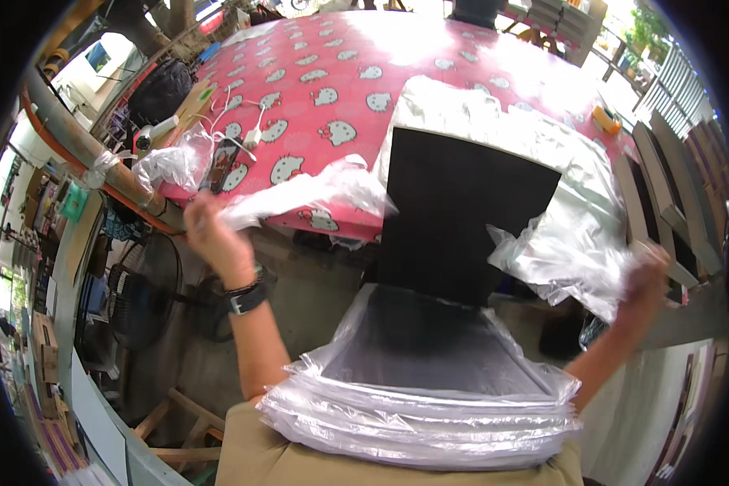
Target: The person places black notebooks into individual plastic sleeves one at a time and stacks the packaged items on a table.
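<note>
My left hand [219, 243], left of the frame's middle, closes its fingers on the end of a strip of clear plastic [312, 190], probably because a pinch at the tip keeps that thin film stretched out toward the black panel [458, 211]. My right hand [648, 279], at the right of the frame, is blurred, but it seems to grip a bunched wad of clear film [571, 255]; I cannot tell how each finger lies. With both arms spread wide, the film sits out at the two sides and most of the panel's dark face shows.

The panel stands tilted at the centre, its upper part over the edge of the pink table cover [332, 97], I judge so the table props it without a hand. White sheeting [543, 154] lies under and around its top, perhaps as padding. Below it, at the lower centre, a stack of plastic-wrapped panels [429, 421] rests on my lap, likely to keep them within reach; whether the tilted panel touches it, I cannot tell.
</note>
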`<move>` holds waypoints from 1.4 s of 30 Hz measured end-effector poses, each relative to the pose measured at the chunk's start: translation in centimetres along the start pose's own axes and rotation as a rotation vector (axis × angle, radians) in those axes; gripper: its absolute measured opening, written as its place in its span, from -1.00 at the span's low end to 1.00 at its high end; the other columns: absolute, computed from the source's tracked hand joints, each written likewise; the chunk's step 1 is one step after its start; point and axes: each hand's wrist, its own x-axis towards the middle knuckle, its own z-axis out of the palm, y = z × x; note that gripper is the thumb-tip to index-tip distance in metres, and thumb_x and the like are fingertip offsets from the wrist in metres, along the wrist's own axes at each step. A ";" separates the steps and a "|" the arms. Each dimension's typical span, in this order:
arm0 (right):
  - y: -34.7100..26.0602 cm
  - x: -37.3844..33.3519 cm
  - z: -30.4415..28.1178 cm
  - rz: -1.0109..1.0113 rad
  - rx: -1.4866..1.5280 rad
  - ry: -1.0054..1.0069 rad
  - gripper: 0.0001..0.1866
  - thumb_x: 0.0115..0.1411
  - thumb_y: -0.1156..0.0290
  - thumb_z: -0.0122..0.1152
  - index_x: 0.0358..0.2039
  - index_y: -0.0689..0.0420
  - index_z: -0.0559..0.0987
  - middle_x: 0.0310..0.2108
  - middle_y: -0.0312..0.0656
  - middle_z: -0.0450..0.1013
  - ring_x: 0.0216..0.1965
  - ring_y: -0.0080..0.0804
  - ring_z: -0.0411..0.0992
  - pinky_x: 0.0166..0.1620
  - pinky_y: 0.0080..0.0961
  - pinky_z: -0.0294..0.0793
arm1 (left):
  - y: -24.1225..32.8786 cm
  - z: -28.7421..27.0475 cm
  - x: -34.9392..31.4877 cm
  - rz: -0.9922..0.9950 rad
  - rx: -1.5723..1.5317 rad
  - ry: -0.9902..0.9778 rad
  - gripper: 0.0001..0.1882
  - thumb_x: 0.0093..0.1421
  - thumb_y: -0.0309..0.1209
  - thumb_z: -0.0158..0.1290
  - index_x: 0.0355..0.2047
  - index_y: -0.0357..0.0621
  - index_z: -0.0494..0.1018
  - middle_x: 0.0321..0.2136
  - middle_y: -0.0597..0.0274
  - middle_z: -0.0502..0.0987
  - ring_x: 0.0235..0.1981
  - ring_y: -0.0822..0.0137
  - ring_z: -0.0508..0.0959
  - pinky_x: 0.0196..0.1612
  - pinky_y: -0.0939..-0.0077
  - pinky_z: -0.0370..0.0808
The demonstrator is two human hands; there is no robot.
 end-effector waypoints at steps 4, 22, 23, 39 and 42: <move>-7.2 -2.3 21.4 0.064 0.012 -0.727 -0.92 0.04 0.46 0.03 -0.51 0.20 0.44 -0.59 -0.30 0.40 -0.66 -0.66 0.29 -0.58 -0.73 0.25 | 6.8 10.3 -9.5 0.103 0.097 -1.044 -0.58 -0.12 -0.38 0.16 -0.24 -0.21 0.31 -0.41 0.16 0.30 -0.36 0.28 0.34 -0.31 0.44 0.32; -1.8 -3.5 15.0 0.247 1.328 -1.071 -0.77 -0.04 0.34 0.19 -0.42 0.25 0.51 -0.51 -0.12 0.45 -0.46 -0.36 0.42 -0.36 -0.47 0.40 | 0.0 6.3 -10.3 -0.671 -0.999 -1.638 -0.40 0.09 0.14 -0.24 -0.20 -0.18 0.33 -0.36 0.17 0.42 -0.28 0.24 0.41 -0.16 0.27 0.33; -1.8 -3.8 15.0 0.255 1.297 -1.140 -0.73 -0.04 0.31 0.18 -0.41 0.26 0.50 -0.51 -0.12 0.45 -0.46 -0.36 0.42 -0.35 -0.47 0.40 | -0.4 6.4 -10.2 -0.606 -0.951 -1.585 -0.41 0.10 0.13 -0.24 -0.22 -0.17 0.35 -0.39 0.18 0.43 -0.27 0.24 0.41 -0.15 0.26 0.32; -1.3 1.2 10.8 0.407 0.566 -0.833 -0.83 -0.09 0.55 0.15 -0.41 0.22 0.43 -0.56 -0.36 0.37 -0.55 -0.68 0.29 -0.47 -0.75 0.23 | -4.7 4.8 -6.6 -0.873 -0.726 -1.197 -0.58 0.06 -0.11 -0.03 -0.26 -0.23 0.35 -0.44 0.21 0.44 -0.43 0.34 0.45 -0.36 0.48 0.44; -2.1 2.3 13.6 0.431 0.526 -0.464 -0.87 -0.13 0.59 0.14 -0.50 0.18 0.42 -0.58 -0.39 0.35 -0.57 -0.71 0.26 -0.50 -0.74 0.20 | -2.5 7.4 -4.0 -0.839 -0.348 -0.907 -0.70 0.11 -0.20 -0.05 -0.29 -0.20 0.36 -0.47 0.31 0.44 -0.49 0.51 0.44 -0.39 0.58 0.45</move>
